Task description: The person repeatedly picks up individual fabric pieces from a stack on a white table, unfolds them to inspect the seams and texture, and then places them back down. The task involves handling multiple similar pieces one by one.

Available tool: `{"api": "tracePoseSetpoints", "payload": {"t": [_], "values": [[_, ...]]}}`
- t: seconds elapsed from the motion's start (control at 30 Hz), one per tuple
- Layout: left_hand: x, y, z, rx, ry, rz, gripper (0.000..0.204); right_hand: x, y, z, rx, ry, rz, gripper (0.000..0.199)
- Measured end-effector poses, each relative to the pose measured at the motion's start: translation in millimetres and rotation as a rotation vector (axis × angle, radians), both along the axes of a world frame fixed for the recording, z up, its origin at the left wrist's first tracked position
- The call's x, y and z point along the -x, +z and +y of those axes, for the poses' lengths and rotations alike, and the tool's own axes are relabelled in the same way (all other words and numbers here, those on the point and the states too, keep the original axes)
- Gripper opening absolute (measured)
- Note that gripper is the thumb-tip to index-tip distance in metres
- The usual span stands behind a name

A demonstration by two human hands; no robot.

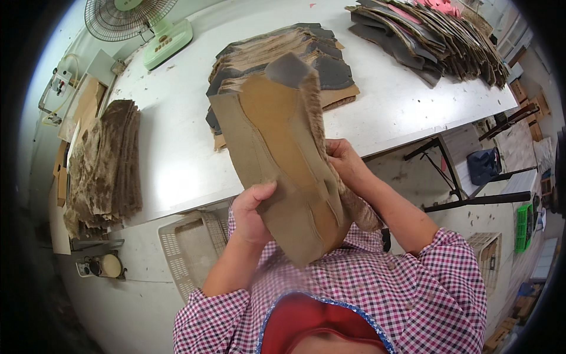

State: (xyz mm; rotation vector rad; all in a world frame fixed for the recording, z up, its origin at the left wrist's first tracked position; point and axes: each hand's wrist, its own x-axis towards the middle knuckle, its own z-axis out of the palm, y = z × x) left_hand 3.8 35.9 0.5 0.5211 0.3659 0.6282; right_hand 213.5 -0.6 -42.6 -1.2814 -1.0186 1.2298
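Note:
Between my hands, in front of my chest, is a stitched fur-backed fabric piece. Its facing side is tan and ochre with curved seams and a dark grey patch at the far end; brown fur shows along its right edge. My left hand grips the left edge, thumb on top and fingers hidden beneath. On the opposite edge, my right hand pinches the fur border, its fingers partly out of sight. Just beyond the piece lies a pile of similar grey and tan fur-backed pieces, partly covered by it.
A white table spans the front. Brown fur pieces are piled at its left edge, and dark fabric pieces at back right. A green fan stands at back left. Below are a plastic basket and a green crate.

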Motion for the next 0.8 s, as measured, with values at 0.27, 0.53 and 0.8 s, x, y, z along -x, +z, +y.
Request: {"api": "tracePoseSetpoints", "payload": {"t": [0.27,0.53,0.8], "values": [[-1,3,-2,-0.04,-0.001,0.007,0.056,9,78,-35,-0.538,-0.456,-0.877,0.021],[2,-1,-11,-0.153,-0.039,-0.087,0.058,23,90,-47,-0.404,-0.243,-0.633,0.02],[4,-2,-14,-0.192,-0.015,0.083,0.058,22,96,-57,-0.278,-0.211,-0.516,0.015]]}}
